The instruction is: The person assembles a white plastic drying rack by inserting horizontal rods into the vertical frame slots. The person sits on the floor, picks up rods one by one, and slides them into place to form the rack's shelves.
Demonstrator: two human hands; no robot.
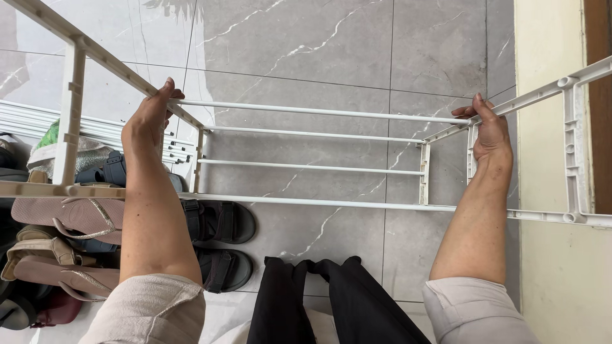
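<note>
White rack frame [319, 167]: thin horizontal rods between two plastic side rails, held above a grey marble-look tile floor [306, 51]. No labels or signs seen on the rack; one soft green-and-white package [48, 137] lies left of the rack, partly covered by the left rail, its contents unclear.

Left hand [150, 121]: fingers curled closed over the left side rail where the far rod joins it; thumb not visible. Right hand [491, 130]: closed around the right side rail at the same rod's other end, fingertips wrapped over the top edge. The rack spans between both hands, directly in front of the person.

Below the rack's near rod: two dark sandals [223, 245] on the floor, partly hidden by the left forearm. Left of the rack: pink flip-flops [67, 216] and more footwear, cut off by the frame edge. A bundle of spare white rods [32, 121] lies behind the left rail. Right of the rack: cream wall [548, 38]. Dark trouser legs [331, 299] show under the rack's near edge.
</note>
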